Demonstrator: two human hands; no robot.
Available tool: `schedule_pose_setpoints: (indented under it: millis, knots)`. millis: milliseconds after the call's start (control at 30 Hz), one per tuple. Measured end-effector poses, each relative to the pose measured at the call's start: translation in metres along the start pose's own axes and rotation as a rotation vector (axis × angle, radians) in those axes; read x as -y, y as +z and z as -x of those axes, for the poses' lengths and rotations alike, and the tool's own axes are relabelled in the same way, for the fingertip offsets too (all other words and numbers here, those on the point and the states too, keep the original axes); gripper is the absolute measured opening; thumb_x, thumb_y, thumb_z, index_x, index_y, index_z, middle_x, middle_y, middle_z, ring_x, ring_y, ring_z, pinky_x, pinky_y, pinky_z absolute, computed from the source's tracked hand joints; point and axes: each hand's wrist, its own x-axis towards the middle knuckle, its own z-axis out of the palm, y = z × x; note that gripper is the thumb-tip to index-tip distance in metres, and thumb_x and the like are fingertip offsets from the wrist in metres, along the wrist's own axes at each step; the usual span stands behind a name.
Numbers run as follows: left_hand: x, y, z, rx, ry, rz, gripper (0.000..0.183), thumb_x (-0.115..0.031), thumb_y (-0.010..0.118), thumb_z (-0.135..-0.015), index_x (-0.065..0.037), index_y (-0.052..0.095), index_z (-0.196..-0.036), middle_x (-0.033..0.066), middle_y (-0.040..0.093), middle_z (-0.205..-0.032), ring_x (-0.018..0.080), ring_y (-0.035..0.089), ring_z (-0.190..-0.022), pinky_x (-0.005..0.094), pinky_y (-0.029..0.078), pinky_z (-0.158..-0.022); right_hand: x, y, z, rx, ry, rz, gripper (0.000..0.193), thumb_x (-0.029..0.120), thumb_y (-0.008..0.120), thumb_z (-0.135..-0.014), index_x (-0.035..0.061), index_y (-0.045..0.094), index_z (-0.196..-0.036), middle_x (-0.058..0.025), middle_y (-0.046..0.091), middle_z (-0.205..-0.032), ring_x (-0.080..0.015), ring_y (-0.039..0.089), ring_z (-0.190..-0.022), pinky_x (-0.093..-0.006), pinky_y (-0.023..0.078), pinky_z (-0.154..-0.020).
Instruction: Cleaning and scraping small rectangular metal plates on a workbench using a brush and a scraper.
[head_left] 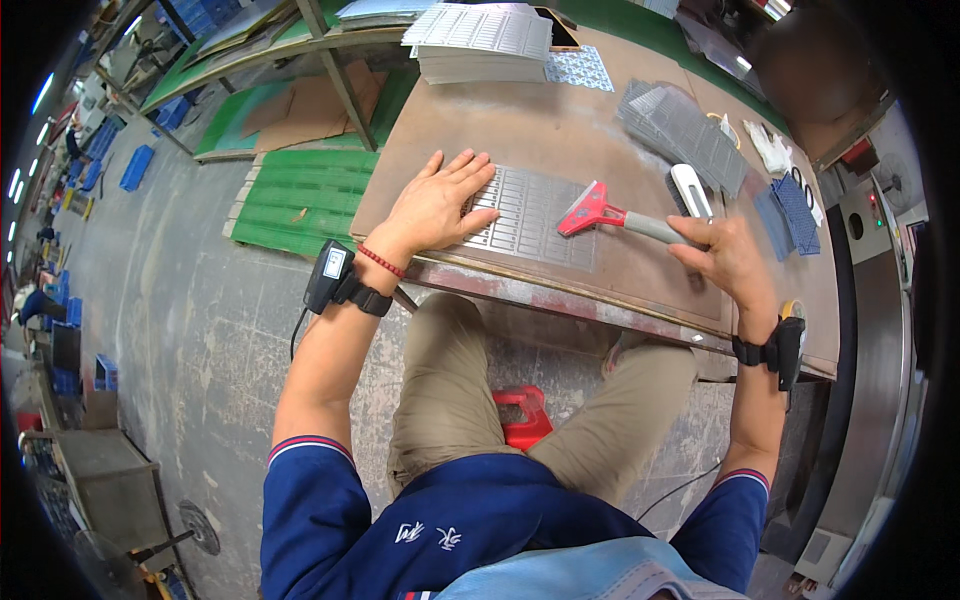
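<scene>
A thin metal sheet with rows of cut-out slots (535, 222) lies flat near the front edge of the table (420, 130). My left hand (445, 202) rests with its fingers spread on the sheet's left end. In my right hand (728, 258) is the grey handle of a red scraper (600, 211), gripped between thumb and fingers. Its wide blade end sits over the sheet's right part; whether it touches the surface, I cannot tell. Just beyond my right hand lies a brush with a white handle (690, 190) and dark bristles.
A tall stack of slotted sheets (478, 45) stands at the table's far left, beside a blue-and-white patterned sheet (580, 68). Grey slotted sheets (680, 125) lie fanned out at the far right, near white gloves (768, 148) and blue mesh pieces (795, 215). Green boards (305, 200) sit left of the table.
</scene>
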Motion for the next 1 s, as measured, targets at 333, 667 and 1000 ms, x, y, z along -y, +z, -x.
schedule_pose_setpoints:
  millis: [333,667,1000]
  knots:
    - [-0.001,0.002,0.000,0.016,-0.014,-0.020,0.063,-0.046,0.058,-0.093,-0.007,0.048,-0.142,0.0142,0.045,-0.149,0.0298,0.036,-0.142,0.0505,0.023,-0.118,0.004,0.017,0.003,-0.066,0.024,-0.036,0.033,0.013,0.074,-0.080,0.0020,0.070,-0.111,-0.0214,0.069,-0.089,-0.0357,0.067,-0.075,-0.0376,0.052,-0.068]
    - [0.001,-0.003,0.002,0.003,0.003,-0.014,0.063,-0.046,0.059,-0.092,-0.007,0.049,-0.141,0.0152,0.046,-0.148,0.0303,0.037,-0.142,0.0511,0.024,-0.118,0.016,0.018,-0.014,-0.070,0.024,0.056,0.034,0.019,0.075,-0.081,0.0039,0.071,-0.111,-0.0224,0.068,-0.091,-0.0363,0.067,-0.078,-0.0399,0.052,-0.071]
    - [-0.003,0.001,0.002,-0.013,0.000,0.001,0.061,-0.047,0.056,-0.094,-0.007,0.050,-0.140,0.0160,0.047,-0.147,0.0308,0.038,-0.141,0.0519,0.025,-0.117,-0.004,0.040,0.034,-0.290,-0.027,0.005,0.034,0.014,0.077,-0.079,0.0028,0.071,-0.110,-0.0193,0.071,-0.096,-0.0336,0.070,-0.082,-0.0370,0.054,-0.071]
